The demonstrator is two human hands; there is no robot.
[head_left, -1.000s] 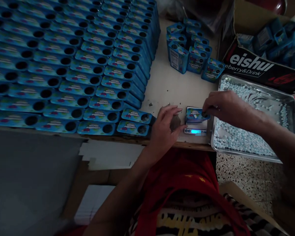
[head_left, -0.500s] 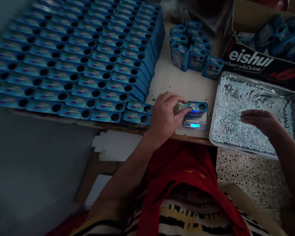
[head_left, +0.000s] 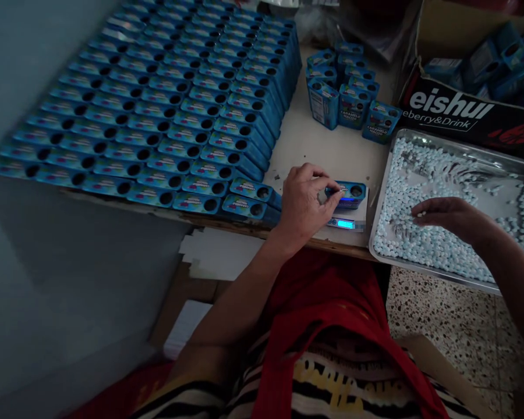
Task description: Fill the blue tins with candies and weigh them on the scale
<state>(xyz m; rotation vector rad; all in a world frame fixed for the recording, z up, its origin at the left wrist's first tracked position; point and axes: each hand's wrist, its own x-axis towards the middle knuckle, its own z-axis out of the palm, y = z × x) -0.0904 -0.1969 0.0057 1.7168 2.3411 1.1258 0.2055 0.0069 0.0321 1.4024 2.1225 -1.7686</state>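
Observation:
A blue box with a dark round hole [head_left: 353,191] stands on a small scale [head_left: 343,223] whose display glows blue. My left hand [head_left: 305,201] has its thumb and fingers closed on the left end of this box. Over a metal tray [head_left: 378,233] of small pale blue and white candies [head_left: 441,241], my right hand [head_left: 449,216] is closed, with a few candies at its fingertips.
Rows of blue boxes [head_left: 170,122] fill the table's left side. Several more boxes [head_left: 353,105] stand at the back. Behind the tray is a black carton [head_left: 454,110] holding loose blue boxes.
My right hand has moved slightly left over the tray, and its fingertips now have candies between them. My left hand's fingers have come onto the box's left end. The view has shifted a little.

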